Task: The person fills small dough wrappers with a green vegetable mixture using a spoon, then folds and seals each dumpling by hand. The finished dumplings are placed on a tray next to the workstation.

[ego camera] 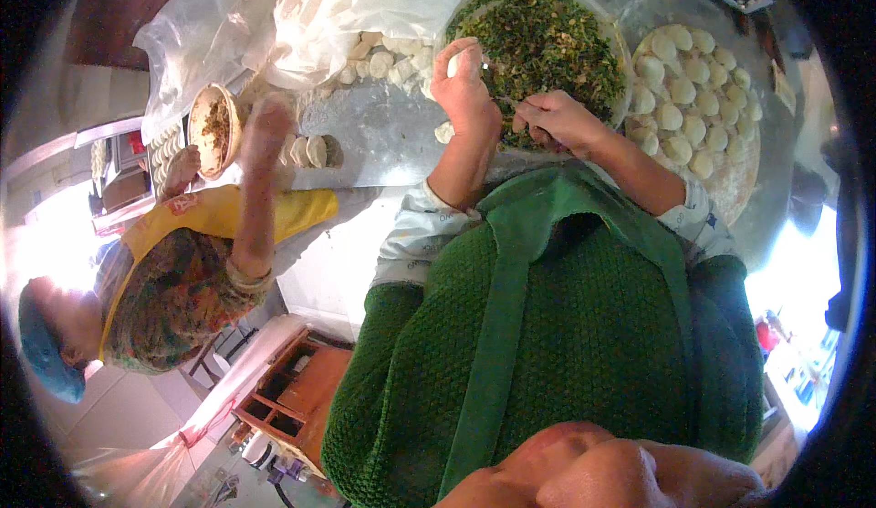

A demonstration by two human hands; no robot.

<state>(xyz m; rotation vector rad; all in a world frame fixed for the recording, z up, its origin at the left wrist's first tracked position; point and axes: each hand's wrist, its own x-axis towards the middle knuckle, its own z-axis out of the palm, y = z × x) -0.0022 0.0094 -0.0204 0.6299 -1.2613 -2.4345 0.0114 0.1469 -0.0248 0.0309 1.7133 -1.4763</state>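
Observation:
My left hand (465, 90) is raised at the near left side of a wide bowl (624, 56), with a white piece of dough (454, 65) held in its curled fingers. Chopped green filling (547, 35) takes up most of the bowl. Over the bowl's near part, my right hand (558, 121) grips a thin utensil (505, 100) pointing toward my left hand; its tip is hard to make out. To the right of the bowl, a round floured board (736, 172) carries many round white dough pieces (694, 70) in rows. One dough piece (445, 132) lies beside my left wrist.
A co-worker in a yellow apron (301, 213) stands at left, one hand blurred, near a smaller bowl of filling (203, 128). Dough discs (316, 151) lie on the metal table (383, 138). Clear plastic sheeting (383, 1) partly covers more dough pieces (381, 64).

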